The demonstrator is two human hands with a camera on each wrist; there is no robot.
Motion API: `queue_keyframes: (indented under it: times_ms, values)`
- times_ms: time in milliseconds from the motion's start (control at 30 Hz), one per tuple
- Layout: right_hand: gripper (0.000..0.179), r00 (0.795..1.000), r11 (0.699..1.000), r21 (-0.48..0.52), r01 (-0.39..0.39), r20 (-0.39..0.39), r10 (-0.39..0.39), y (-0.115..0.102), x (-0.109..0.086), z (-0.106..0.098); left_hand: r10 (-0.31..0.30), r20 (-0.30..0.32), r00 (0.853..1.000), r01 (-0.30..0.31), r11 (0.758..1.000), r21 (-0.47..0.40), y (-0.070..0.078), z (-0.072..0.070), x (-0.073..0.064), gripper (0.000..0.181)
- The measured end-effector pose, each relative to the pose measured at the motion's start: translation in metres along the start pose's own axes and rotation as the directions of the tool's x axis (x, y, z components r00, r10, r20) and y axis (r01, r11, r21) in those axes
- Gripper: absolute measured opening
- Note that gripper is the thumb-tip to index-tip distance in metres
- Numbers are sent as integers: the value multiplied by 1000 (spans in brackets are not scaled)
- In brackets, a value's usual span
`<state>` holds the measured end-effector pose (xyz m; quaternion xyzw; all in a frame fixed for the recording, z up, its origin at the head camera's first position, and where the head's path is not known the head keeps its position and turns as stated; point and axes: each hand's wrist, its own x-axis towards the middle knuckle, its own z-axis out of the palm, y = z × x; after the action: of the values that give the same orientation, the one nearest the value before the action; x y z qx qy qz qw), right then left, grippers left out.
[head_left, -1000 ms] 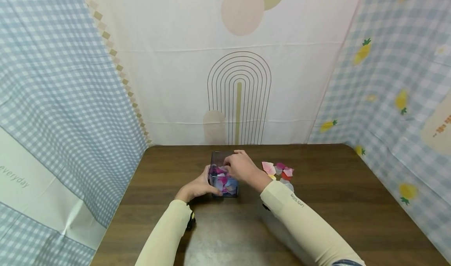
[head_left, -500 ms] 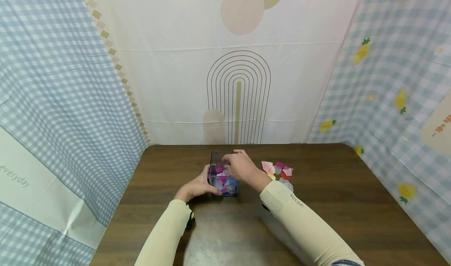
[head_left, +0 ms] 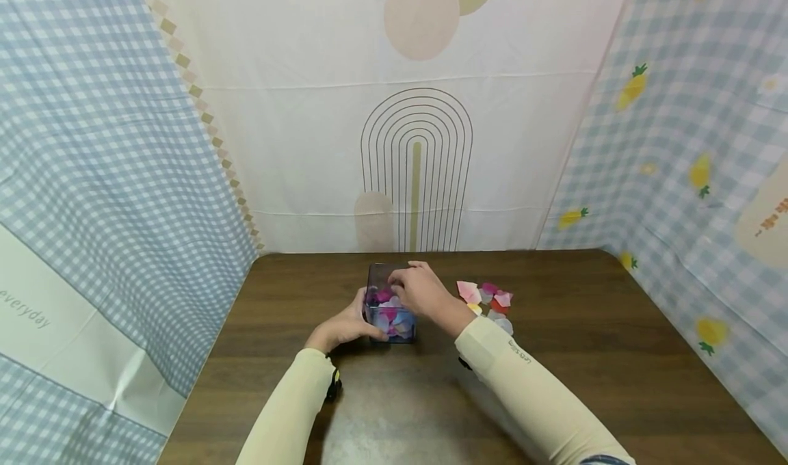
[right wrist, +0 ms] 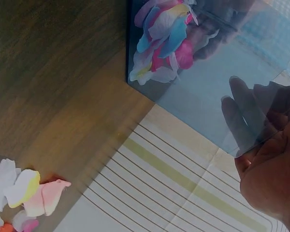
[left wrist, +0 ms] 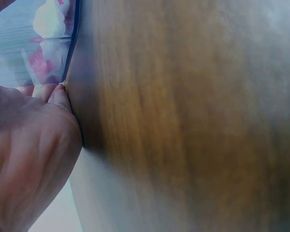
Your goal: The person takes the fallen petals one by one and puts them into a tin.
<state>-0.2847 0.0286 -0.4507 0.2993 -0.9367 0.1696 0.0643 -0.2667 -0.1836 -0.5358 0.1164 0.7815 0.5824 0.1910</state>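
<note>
A clear, bluish plastic box (head_left: pixel 392 325) stands on the wooden table, with pink, white and blue fabric flower petals (right wrist: pixel 166 36) lying in its lower part. My left hand (head_left: pixel 346 327) grips it from the left side, thumb across the front wall and the other fingers behind. In the left wrist view that palm (left wrist: pixel 26 145) lies against the box. My right hand (head_left: pixel 421 292) reaches over the box's right rim with its fingers inside, above the petals. Seen through the wall in the right wrist view, its fingers (right wrist: pixel 239 104) are loosely bent, and no petal shows between them.
A loose group of pink, red, yellow and white petals (head_left: pixel 501 301) lies on the table (head_left: pixel 585 355) just right of the box. Behind the table hangs a white printed cloth (head_left: pixel 308 178); blue checked cloths (head_left: pixel 117 109) hang at both sides.
The fingers of my right hand have lifted and loosened slightly inside the box, away from the petals. My left hand and the box have stayed in place.
</note>
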Motion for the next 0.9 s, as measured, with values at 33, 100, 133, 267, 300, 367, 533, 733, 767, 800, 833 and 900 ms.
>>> queue_keyframes:
  times_ms: [33,100,133,267,300,367,533,733,767,800,833,900]
  values:
    - [17,1000,1000,5,4,-2,-4,1,0,0,0,-1,1000,0,1000,1,0,0,0,119]
    - [18,1000,1000,24,13,-11,-13,2,0,1,4,-3,1000,-4,1000,2,0,-1,0,118]
    - [19,1000,999,35,16,-13,-15,3,-1,1,3,-4,1000,-3,1000,4,0,-1,0,118]
    - [23,997,993,115,12,-71,-4,9,-6,0,4,-6,1000,-3,1000,8,0,-1,-1,120]
    - [24,995,991,134,15,-103,-1,11,-8,1,5,-7,1000,-5,1000,11,0,-1,-1,120]
    - [25,983,984,172,36,-183,-3,17,-14,0,11,-12,1000,-11,1000,9,0,0,-2,120]
    - [27,937,979,181,89,-348,-21,46,-41,-4,16,-13,1000,-16,1000,1,-1,1,-1,118]
    - [29,939,983,178,-41,-329,98,92,-95,-14,-2,-9,1000,2,1000,-2,-3,1,-1,116]
    - [29,940,982,176,-65,-320,119,100,-105,-16,-2,-10,1000,2,1000,-3,-3,1,-1,116]
    - [29,940,981,167,-93,-309,142,108,-114,-16,-2,-11,1000,2,1000,-6,-3,1,-1,116]
    - [30,941,979,163,-120,-295,164,114,-123,-17,-1,-10,1000,1,1000,-7,-3,1,-1,116]
    - [31,941,975,141,-172,-269,205,127,-141,-18,-1,-6,1000,1,1000,-4,-2,1,-1,117]
